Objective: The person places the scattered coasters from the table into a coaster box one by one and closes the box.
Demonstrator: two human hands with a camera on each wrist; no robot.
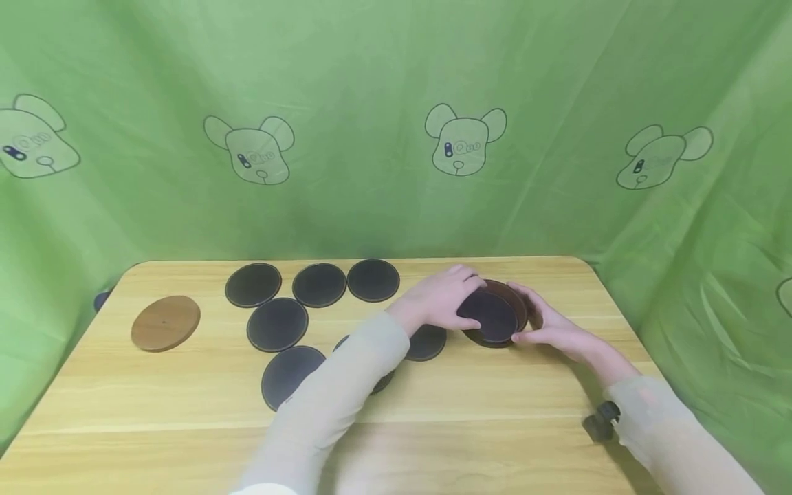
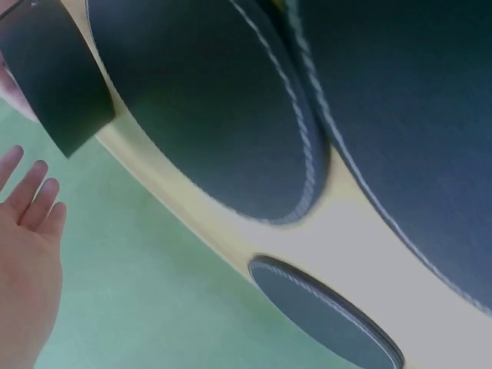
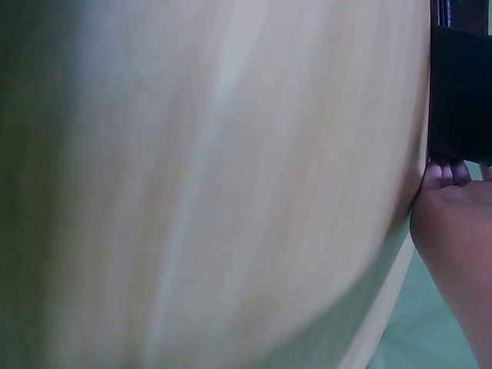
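Note:
A dark brown round coaster holder (image 1: 524,309) sits on the right of the table with a black coaster (image 1: 491,317) inside. My right hand (image 1: 551,328) grips its right side, thumb in front and fingers behind. The right wrist view shows that hand (image 3: 457,231) low against the dark holder wall (image 3: 465,96). My left hand (image 1: 447,299) reaches over the holder's left rim, its thumb by the coaster. In the left wrist view its fingers (image 2: 31,196) look fairly straight, below the holder wall (image 2: 58,81). Whether they touch the coaster is hard to tell.
Several black stitched coasters (image 1: 277,324) lie flat across the table's middle and back. My left forearm partly covers some. A round wooden disc (image 1: 166,323) lies at the left. Green cloth (image 1: 371,199) hangs behind the wooden table (image 1: 482,440).

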